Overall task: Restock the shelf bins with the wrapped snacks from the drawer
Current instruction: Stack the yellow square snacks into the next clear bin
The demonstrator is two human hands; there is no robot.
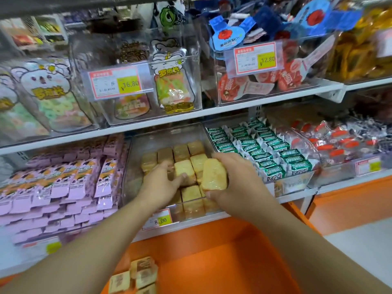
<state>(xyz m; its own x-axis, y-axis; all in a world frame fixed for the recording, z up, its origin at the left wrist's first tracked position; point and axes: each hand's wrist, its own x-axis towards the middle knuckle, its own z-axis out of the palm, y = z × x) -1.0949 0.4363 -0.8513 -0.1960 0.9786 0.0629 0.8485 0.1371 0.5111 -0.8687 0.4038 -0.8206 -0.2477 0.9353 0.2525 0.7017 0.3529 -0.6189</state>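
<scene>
Right hand (237, 177) grips one wrapped snack (214, 175) over the clear bin (135, 166); left hand (161, 183) pinches a packed snack (184, 169) inside. More lie in the orange drawer (212, 262). Best: hold row steady, seat new piece upright, flush against neighbours.

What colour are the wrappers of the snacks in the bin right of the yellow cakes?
Green and white wrappers, seen in the head view.
</scene>
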